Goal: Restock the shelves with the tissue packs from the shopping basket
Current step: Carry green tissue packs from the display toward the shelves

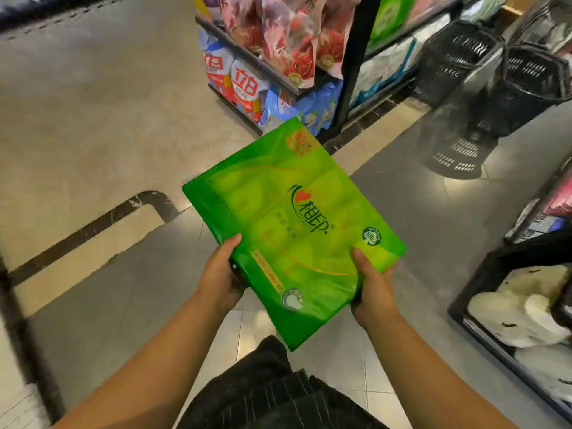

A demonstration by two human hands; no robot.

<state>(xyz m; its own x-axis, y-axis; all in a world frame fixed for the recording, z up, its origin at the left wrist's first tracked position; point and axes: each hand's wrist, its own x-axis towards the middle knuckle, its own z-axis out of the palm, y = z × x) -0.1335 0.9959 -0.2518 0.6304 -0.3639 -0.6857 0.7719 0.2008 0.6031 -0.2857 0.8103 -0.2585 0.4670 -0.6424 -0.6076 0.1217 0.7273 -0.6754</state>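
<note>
Tissue pack: a flat green pack (294,224), printed face up, held clear of the floor and turned at a slant, with one corner pointing toward the end shelf.
Left hand: the left hand (221,274) grips the pack's near left edge, thumb on top, fingers tucked underneath.
Right hand: the right hand (374,292) grips the near right edge, thumb lying on the printed face, fingers hidden below.
Hands: apart, one at each side, both clamped on the pack.
End shelf: the end shelf (354,63) stands straight ahead beyond the pack, with red-and-white bags (244,85) on the low tier and pink-red bags (288,35) above them.
Black baskets: the black baskets (523,88) sit to the right of that shelf, leaning and rather blurred.
Lower right: a black-edged shelf or bin (473,283), I cannot tell which, holds cream-coloured packs (510,308).
Floor: the floor (93,134) is beige and grey tile crossed by dark strips.
Person: dark striped trousers (278,394) show just below the pack.
</note>
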